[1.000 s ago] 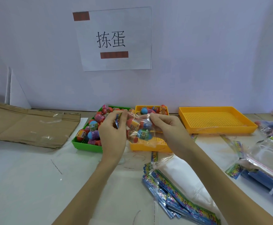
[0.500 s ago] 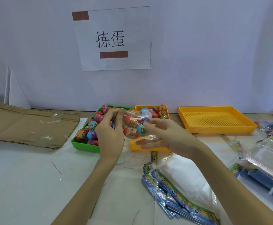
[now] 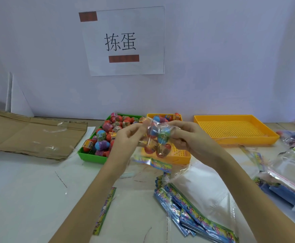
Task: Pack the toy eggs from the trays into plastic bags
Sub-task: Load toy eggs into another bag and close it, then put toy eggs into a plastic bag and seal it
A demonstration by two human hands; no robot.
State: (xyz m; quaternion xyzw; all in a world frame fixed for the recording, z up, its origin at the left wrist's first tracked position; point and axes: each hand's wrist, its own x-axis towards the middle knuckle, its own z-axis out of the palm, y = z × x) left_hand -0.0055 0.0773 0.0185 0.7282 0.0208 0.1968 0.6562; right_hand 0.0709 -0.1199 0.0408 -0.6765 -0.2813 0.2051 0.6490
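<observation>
A white table is seen, on which a green tray of toy eggs, a small orange tray and a larger orange tray are set. Flattened cardboard is laid at the left; printed header cards and clear plastic bags are spread at the right

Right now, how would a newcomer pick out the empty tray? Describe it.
Start at the white paper sign on the back wall and drop down to the row of trays along the wall's foot. Go right, past the green tray and the small orange tray, both holding toy eggs. The empty tray is the widest, orange, its perforated floor bare.
</observation>
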